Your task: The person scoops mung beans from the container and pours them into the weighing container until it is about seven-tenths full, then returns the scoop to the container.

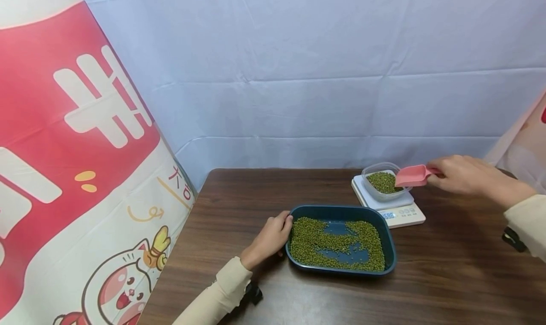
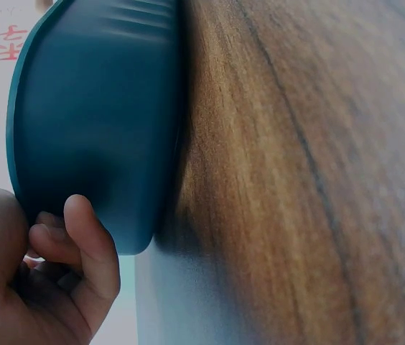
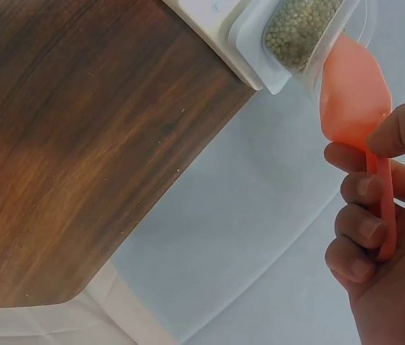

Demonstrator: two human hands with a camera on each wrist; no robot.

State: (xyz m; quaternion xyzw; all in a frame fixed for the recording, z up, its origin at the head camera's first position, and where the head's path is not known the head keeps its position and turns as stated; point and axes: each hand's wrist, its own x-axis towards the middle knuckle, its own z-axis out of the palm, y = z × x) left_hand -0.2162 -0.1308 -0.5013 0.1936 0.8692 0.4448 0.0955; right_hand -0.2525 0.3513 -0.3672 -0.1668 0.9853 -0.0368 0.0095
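Note:
My right hand point(image 1: 458, 174) grips the handle of a pink scoop point(image 1: 411, 175), its fingers wrapped round it in the right wrist view. The scoop's front end tilts over the rim of a clear plastic container point(image 1: 382, 195) that holds green mung beans point(image 3: 301, 32). That container stands on a white kitchen scale point(image 1: 409, 215) with a lit display. My left hand point(image 1: 269, 237) holds the left end of a dark blue tray point(image 1: 390, 249), fingers curled at its rim in the left wrist view point(image 2: 80, 266). Mung beans point(image 1: 307, 242) lie across the tray, with bare patches of its floor showing.
A brown wooden table point(image 1: 239, 206) carries everything, and its back edge runs just behind the scale. Behind it hangs a pale creased cloth point(image 1: 298, 107). On the left is a red and white printed banner point(image 1: 38, 102) with a cartoon cat.

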